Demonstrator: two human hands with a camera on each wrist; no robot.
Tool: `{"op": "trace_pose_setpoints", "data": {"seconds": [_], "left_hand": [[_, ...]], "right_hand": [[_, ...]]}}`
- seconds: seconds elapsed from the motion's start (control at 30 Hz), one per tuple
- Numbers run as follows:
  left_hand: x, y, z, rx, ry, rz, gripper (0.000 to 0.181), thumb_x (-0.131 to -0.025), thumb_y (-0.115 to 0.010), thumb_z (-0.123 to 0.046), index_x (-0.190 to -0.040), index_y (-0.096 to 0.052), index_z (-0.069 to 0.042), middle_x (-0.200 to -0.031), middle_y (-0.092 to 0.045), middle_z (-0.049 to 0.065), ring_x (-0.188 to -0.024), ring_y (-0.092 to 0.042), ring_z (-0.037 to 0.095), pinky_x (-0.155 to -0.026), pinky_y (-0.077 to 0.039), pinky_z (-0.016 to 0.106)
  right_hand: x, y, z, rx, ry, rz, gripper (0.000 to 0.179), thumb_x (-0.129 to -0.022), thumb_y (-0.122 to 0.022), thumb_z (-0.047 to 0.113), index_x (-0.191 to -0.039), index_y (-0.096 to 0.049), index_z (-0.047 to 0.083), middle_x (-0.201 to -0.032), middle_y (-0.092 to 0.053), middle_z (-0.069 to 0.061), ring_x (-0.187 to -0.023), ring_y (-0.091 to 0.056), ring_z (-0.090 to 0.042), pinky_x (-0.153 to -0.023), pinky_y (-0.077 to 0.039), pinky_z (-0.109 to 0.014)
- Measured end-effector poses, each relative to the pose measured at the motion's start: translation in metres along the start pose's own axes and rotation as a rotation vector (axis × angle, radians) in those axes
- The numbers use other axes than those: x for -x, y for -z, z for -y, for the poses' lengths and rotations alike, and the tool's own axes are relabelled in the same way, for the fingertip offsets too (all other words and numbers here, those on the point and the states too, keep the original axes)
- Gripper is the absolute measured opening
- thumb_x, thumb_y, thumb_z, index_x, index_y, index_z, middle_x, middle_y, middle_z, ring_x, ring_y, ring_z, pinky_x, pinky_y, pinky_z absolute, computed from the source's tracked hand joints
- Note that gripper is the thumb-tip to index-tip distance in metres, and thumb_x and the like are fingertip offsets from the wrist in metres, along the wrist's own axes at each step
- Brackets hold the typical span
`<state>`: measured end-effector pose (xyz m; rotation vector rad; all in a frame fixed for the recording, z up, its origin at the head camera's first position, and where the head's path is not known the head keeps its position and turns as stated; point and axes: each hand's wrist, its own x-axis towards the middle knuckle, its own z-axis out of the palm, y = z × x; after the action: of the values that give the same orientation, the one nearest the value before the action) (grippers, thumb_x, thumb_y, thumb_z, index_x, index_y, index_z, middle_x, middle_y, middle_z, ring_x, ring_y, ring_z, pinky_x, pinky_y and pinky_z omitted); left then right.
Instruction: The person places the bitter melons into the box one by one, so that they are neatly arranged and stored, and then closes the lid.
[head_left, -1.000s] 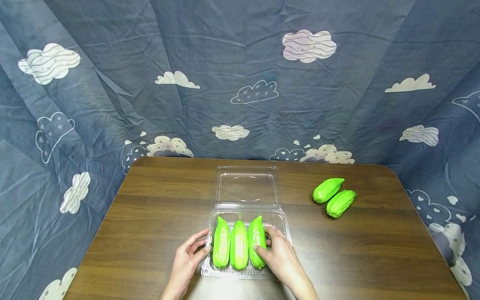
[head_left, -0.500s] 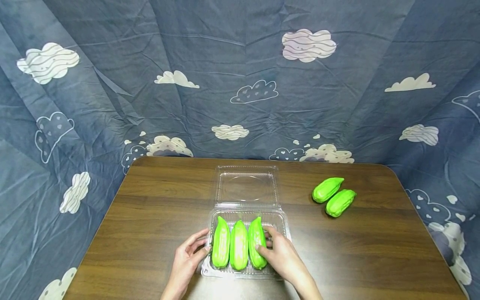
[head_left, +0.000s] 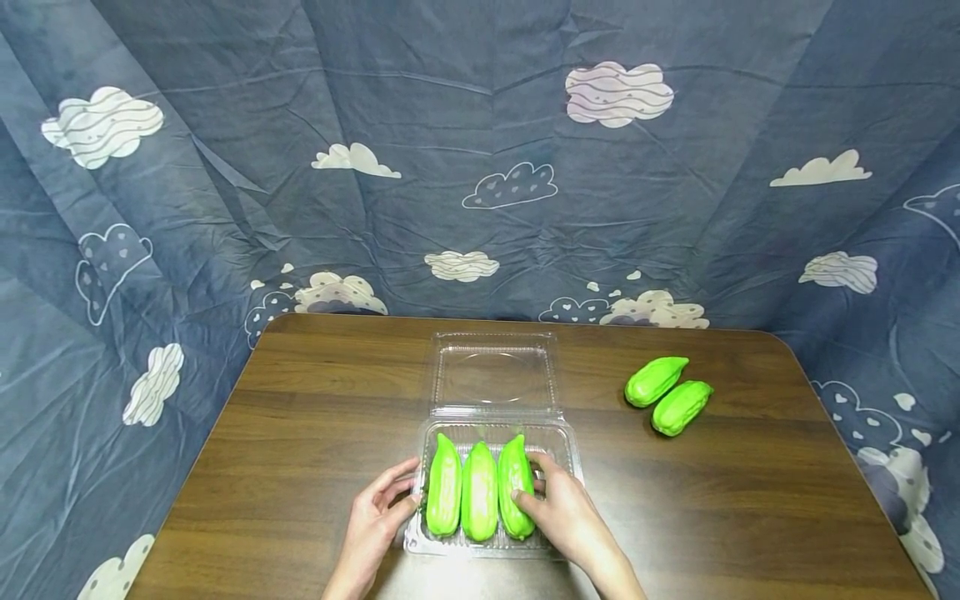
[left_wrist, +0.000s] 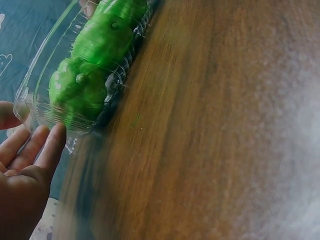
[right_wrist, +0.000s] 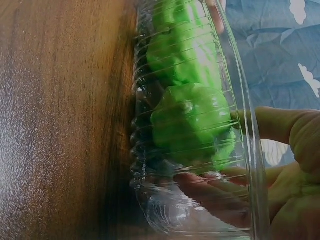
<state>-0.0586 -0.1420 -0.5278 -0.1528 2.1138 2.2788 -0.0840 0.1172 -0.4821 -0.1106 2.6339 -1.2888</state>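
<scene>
A clear plastic clamshell box (head_left: 551, 437) lies with its lid (head_left: 495, 375) folded back on the table. Inside, three bright green toy vegetables stand side by side, shaped like bitter melons: a left one (head_left: 444, 487), a middle one (head_left: 480, 492) and a right one (head_left: 514, 475). My left hand (head_left: 372, 517) holds the box's left rim, thumb and fingertips against the plastic (left_wrist: 30, 165). My right hand (head_left: 568, 510) reaches over the right wall and pinches the right bitter melon, thumb on top; its fingers show through the clear wall in the right wrist view (right_wrist: 215, 192).
Two more green bitter melons, a rear one (head_left: 655, 382) and a front one (head_left: 681, 408), lie on the wooden table (head_left: 315, 400) at the back right. Beyond the table's far edge hangs a blue cloud-patterned cloth (head_left: 420, 217).
The right hand and the right bitter melon have shifted very slightly to the right. The left hand and the box look unchanged apart from slight camera movement.
</scene>
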Motion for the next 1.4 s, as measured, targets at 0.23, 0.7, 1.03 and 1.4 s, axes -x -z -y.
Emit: {"op": "trace_pose_setpoints", "data": {"seconds": [0.23, 0.7, 1.03, 1.4], "left_hand": [[0.000, -0.001, 0.000, -0.010, 0.006, -0.003, 0.051, -0.081, -0.066, 0.008, -0.131, -0.059, 0.001, -0.136, -0.056, 0.017, -0.114, -0.058, 0.029, -0.091, -0.048, 0.028], [0.001, -0.002, 0.001, 0.008, 0.014, -0.009, 0.049, -0.083, -0.065, 0.009, -0.131, -0.059, 0.002, -0.135, -0.056, 0.018, -0.113, -0.059, 0.027, -0.089, -0.049, 0.026], [0.001, -0.003, 0.001, 0.002, 0.003, -0.014, 0.049, -0.082, -0.064, 0.011, -0.130, -0.059, 0.003, -0.135, -0.056, 0.018, -0.110, -0.060, 0.023, -0.089, -0.049, 0.025], [0.002, -0.003, 0.000, 0.008, 0.012, -0.019, 0.049, -0.082, -0.064, 0.011, -0.130, -0.059, 0.003, -0.135, -0.056, 0.018, -0.112, -0.059, 0.025, -0.089, -0.049, 0.024]], "right_hand": [[0.002, -0.001, 0.002, 0.057, 0.003, -0.073, 0.057, -0.082, -0.076, 0.019, -0.132, -0.055, 0.002, -0.118, -0.065, -0.019, -0.106, -0.064, -0.035, -0.090, -0.049, -0.053], [0.008, 0.003, -0.001, -0.015, 0.019, -0.210, 0.052, -0.086, -0.072, 0.011, -0.135, -0.056, 0.009, -0.129, -0.061, -0.017, -0.106, -0.064, -0.034, -0.090, -0.050, -0.051], [0.006, 0.011, -0.011, -0.151, 0.183, -0.353, 0.051, -0.083, -0.072, -0.005, -0.131, -0.057, 0.002, -0.130, -0.060, -0.014, -0.114, -0.060, -0.029, -0.094, -0.049, -0.038], [-0.001, 0.041, -0.026, -0.072, 0.276, -0.516, 0.047, -0.084, -0.073, -0.003, -0.128, -0.061, 0.006, -0.124, -0.064, -0.006, -0.108, -0.063, -0.027, -0.093, -0.046, -0.023]]}}
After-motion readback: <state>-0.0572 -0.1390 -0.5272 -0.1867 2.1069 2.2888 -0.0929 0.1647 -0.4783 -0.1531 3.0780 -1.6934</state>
